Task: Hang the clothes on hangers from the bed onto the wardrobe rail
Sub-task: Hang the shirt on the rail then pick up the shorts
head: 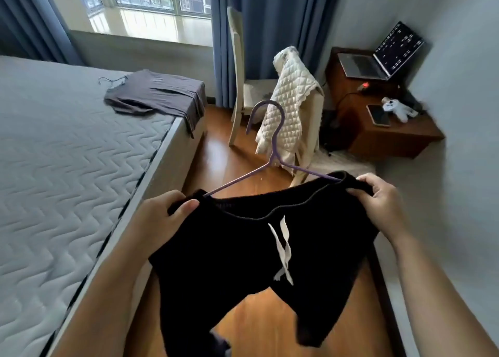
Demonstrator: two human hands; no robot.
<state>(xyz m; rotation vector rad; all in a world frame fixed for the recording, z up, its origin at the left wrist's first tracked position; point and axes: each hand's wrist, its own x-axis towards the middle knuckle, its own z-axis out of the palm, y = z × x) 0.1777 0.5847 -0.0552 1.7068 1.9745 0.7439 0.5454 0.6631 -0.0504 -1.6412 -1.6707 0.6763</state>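
Both hands are holding the black garment (243, 248) up over the floor (232, 162), just beside the bed (67, 154) edge. The left hand (164, 216) is gripping the left end of the waistband, fingers curled under the fabric w/ the thumb lying on top. The right hand (378, 202) is gripping the right end, fingers wrapped over the bunched edge. Each hand is closing on cloth. The hanger arm ends are prob. inside the grasp too, but that cannot be confirmed. The two-point hold is spreading the waistband across the purple hanger (273, 159), which is prob. seating the garment evenly on both arms. The hook is standing free, pointing up and away from the person, i.e. ready for a rail. The wardrobe rail is not in view. The garment is showing as black, soft fabric w/ a dark-edged waistband. A white drawstring (282, 259) is hanging down the front, its two ends crossing. Two legs are hanging below, and the lower hems are blurred. A grey garment (156, 94) on its own hanger is lying at the far corner of the bed, draping over the edge and awaiting its turn.
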